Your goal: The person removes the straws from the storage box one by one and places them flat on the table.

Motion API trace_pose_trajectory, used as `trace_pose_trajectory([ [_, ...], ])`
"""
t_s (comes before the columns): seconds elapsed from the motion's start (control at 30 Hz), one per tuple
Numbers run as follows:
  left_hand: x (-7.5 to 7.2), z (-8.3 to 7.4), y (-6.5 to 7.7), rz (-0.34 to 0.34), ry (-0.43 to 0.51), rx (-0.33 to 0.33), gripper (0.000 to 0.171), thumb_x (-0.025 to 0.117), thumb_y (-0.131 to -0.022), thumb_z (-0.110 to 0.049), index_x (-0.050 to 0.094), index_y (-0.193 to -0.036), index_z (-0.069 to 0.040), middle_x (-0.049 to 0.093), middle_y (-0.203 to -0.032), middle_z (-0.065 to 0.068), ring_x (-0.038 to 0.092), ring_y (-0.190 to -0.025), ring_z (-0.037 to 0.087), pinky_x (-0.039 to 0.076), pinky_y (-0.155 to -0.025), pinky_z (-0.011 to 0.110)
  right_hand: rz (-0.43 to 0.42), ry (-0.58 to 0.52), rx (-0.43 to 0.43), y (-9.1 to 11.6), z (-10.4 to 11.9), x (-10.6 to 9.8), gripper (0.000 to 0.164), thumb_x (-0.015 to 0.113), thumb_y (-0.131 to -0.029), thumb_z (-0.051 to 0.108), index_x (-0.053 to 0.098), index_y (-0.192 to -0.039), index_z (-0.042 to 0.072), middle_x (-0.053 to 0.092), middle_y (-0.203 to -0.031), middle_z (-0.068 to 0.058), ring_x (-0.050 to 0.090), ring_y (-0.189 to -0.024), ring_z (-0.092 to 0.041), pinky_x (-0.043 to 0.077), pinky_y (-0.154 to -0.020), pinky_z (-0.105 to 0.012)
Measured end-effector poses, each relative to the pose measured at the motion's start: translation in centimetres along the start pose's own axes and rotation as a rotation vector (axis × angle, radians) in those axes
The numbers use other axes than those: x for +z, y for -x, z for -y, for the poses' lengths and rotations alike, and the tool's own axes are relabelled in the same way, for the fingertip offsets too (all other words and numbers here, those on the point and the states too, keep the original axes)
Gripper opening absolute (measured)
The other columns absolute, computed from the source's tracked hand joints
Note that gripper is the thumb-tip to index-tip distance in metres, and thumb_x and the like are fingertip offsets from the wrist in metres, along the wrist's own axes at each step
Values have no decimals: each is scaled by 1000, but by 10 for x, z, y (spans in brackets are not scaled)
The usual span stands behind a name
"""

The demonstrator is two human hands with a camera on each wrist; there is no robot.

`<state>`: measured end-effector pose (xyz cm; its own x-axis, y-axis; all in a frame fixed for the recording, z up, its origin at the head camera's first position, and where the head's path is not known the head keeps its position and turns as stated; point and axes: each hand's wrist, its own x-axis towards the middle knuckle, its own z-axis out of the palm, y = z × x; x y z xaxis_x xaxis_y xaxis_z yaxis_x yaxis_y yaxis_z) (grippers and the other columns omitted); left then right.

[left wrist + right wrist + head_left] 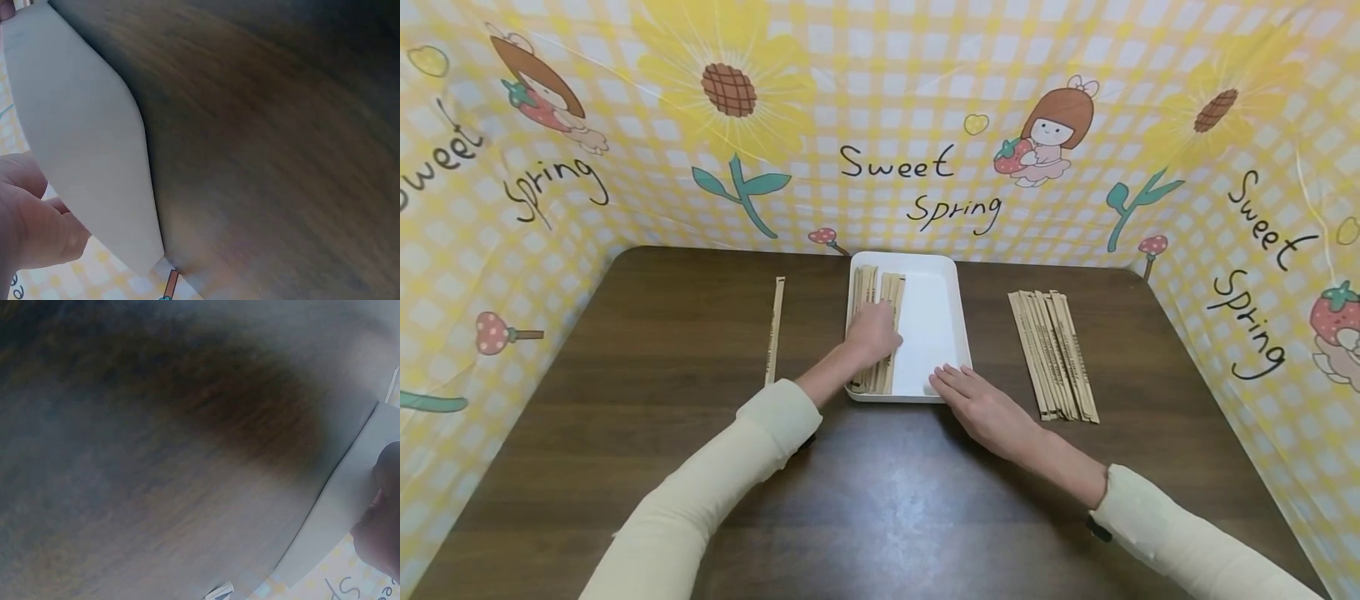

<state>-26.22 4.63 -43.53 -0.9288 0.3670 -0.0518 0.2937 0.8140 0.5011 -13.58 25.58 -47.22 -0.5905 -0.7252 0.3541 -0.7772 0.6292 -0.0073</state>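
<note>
A white rectangular tray (928, 321) sits at the far middle of the table, with slim paper-wrapped sticks (893, 287) lying lengthwise in its left half. My left hand (872, 335) is over these sticks, fingers curled down and thumb along their right side, gripping some of them. My right hand (981, 408) rests at the tray's near right corner, its fingers extended over the rim. In the left wrist view, the tray wall (94, 137) hides the sticks, and part of my hand shows past it. The right wrist view also has the tray wall (331, 506) in front of my fingers.
A single wrapped stick (776, 329) lies left of the tray. Several more wrapped sticks (1054, 354) lie side by side to its right. A printed yellow checked cloth (880, 108) stands around the back and sides of the brown wooden table (865, 508).
</note>
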Motion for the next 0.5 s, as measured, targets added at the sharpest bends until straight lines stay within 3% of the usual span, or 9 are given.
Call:
trace_pose_trajectory([
  [0.23, 6, -5, 1, 2, -85, 2, 14, 72, -86, -5, 59, -82, -1, 62, -81, 13, 62, -70, 25, 55, -61, 36, -10, 3, -10, 0, 0, 1, 50, 70, -85, -7, 56, -133, -12, 59, -131, -26, 57, -124, -36, 39, -108, -48],
  [0.5, 6, -6, 0, 7, -70, 11, 21, 72, -84, -2, 56, -71, -4, 60, -74, 11, 59, -63, 23, 53, -56, 32, -31, 4, -15, 0, -1, 2, 50, 70, -84, -8, 57, -131, -12, 60, -130, -26, 57, -123, -36, 41, -107, -49],
])
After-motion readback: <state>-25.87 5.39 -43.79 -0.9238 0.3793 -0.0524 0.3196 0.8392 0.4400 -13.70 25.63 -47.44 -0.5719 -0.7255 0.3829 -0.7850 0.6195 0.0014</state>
